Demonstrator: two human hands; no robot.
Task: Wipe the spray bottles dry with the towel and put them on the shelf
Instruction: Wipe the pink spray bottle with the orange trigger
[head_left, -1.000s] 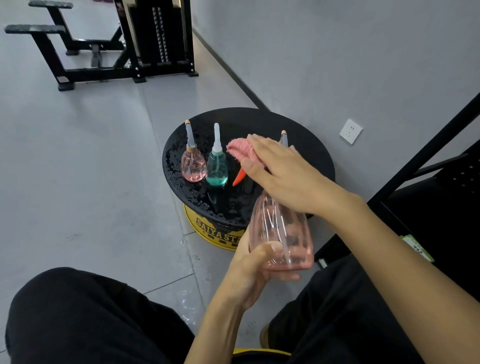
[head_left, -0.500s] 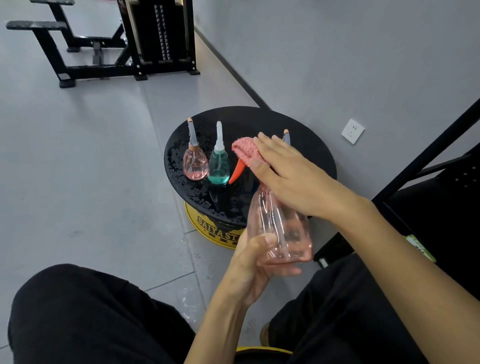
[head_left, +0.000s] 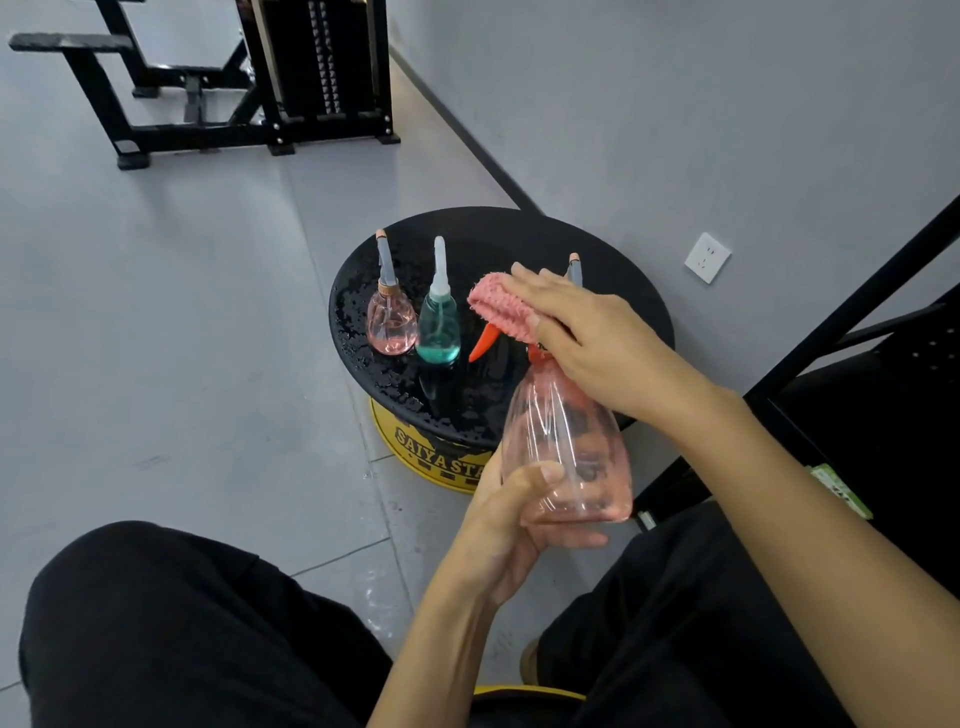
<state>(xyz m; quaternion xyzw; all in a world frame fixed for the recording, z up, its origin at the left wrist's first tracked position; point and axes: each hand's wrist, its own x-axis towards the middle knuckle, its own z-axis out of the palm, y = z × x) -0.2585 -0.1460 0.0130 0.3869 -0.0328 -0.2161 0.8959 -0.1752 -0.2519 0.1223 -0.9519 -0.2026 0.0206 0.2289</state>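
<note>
My left hand (head_left: 511, 512) grips the base of a clear pink spray bottle (head_left: 569, 452) with an orange trigger (head_left: 485, 340), held upright in front of me. My right hand (head_left: 592, 332) presses a pink towel (head_left: 501, 306) over the bottle's spray head, which is hidden under it. On the wet round black stool top (head_left: 519, 234) stand a small pink bottle (head_left: 390, 322) and a teal bottle (head_left: 439, 332), side by side. The tip of a third nozzle (head_left: 573, 265) shows behind my right hand. The black shelf frame (head_left: 841, 312) rises at the right.
The stool has a yellow base (head_left: 431, 457) and water drops on top. A wall socket (head_left: 706, 257) sits on the grey wall. Black gym equipment (head_left: 249, 78) stands at the far left on the grey floor. My black-clad knees fill the lower view.
My right hand with the towel has shifted slightly up over the spray head. The bottle stays in my left hand; the other bottles have not moved.
</note>
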